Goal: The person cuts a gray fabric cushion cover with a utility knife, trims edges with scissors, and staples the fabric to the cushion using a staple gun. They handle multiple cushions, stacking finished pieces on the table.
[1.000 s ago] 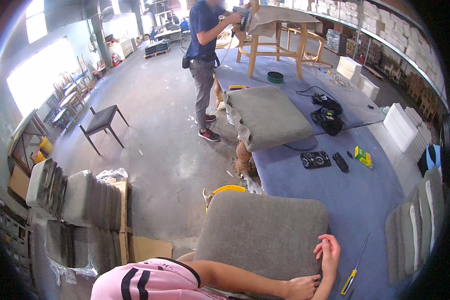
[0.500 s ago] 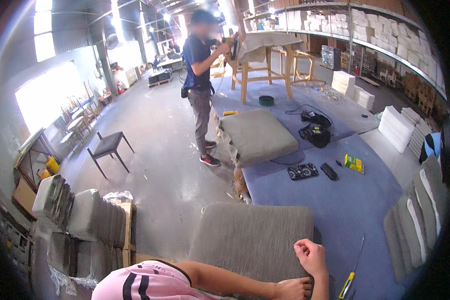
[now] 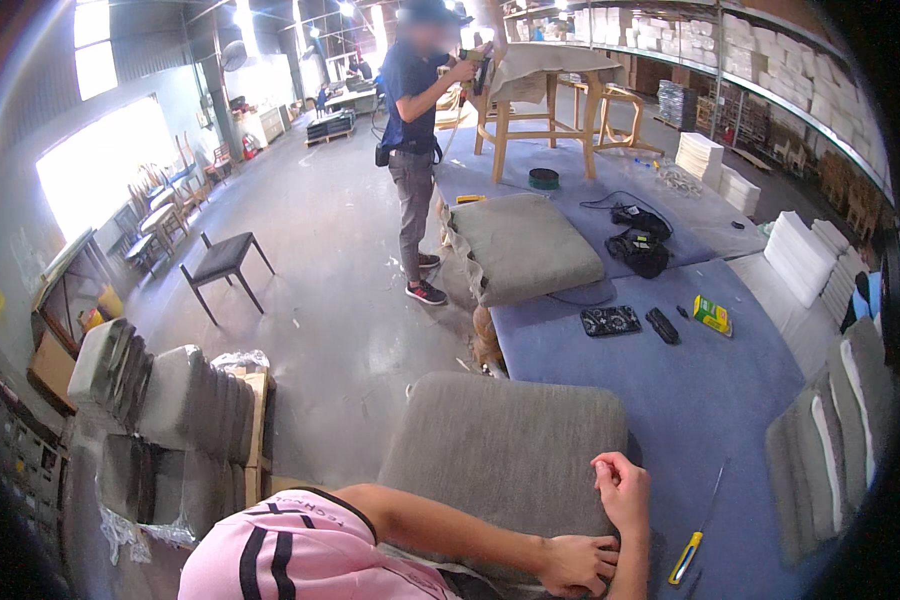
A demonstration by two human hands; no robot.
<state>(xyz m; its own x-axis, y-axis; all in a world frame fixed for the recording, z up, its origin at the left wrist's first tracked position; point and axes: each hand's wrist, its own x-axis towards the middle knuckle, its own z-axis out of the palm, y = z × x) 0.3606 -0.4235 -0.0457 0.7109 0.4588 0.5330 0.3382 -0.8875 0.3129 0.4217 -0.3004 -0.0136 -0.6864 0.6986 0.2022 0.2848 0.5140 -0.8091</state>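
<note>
A large workshop with a blue-covered table [image 3: 710, 400]. At 6 o'clock a grey seat cushion [image 3: 500, 450] lies on its near end. The left hand [image 3: 577, 564] pinches the cushion's near right corner; the right hand [image 3: 622, 492], fingers curled, presses the edge just above it. At 5 o'clock, a yellow-handled screwdriver [image 3: 692, 545].

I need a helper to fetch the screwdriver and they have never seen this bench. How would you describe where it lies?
Start at the long blue-covered workbench. At its near end lies a grey seat cushion with the right hand on its corner. The screwdriver lies just right of that hand: the only thin tool with a yellow and blue handle, unlike the black tools farther up.
</note>
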